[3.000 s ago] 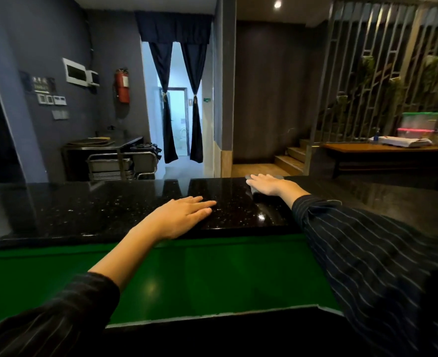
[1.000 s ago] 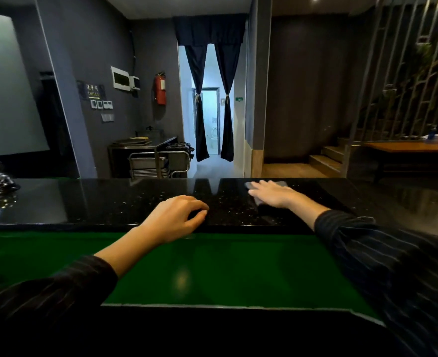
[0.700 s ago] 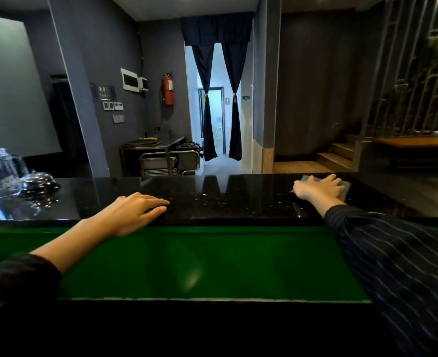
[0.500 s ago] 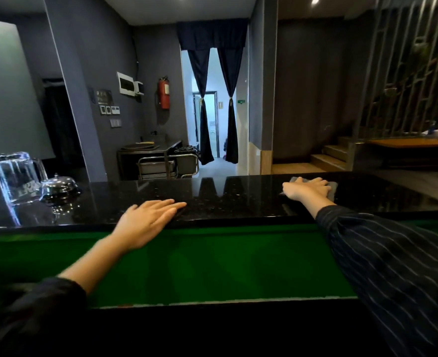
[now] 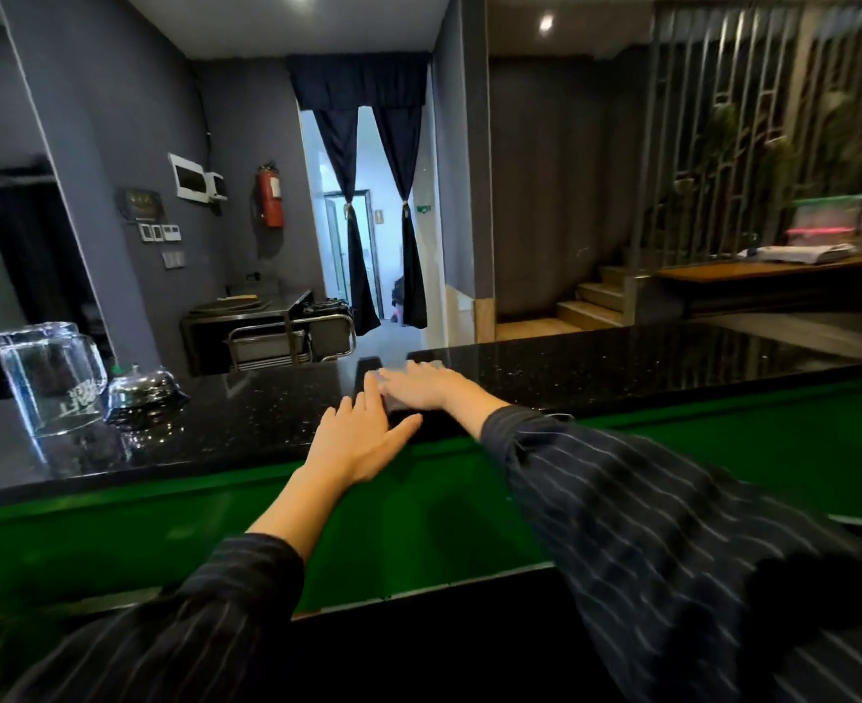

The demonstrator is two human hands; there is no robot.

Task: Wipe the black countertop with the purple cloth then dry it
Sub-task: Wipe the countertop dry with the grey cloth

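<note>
Fingers of right hand point(image 5: 426, 388) flat, pressing pale cloth point(image 5: 436, 366) onto black countertop point(image 5: 621, 362), mid-counter. Left hand point(image 5: 360, 438) spread flat just nearer, holding nothing. Glass pitcher point(image 5: 48, 378), bell point(image 5: 139, 390) far left.

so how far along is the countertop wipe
Nothing clearly finished. In hand: the right hand presses a pale cloth flat on the speckled black countertop while the left hand rests at its near edge. Left: around the clear glass pitcher and metal bell, then drying.
</note>
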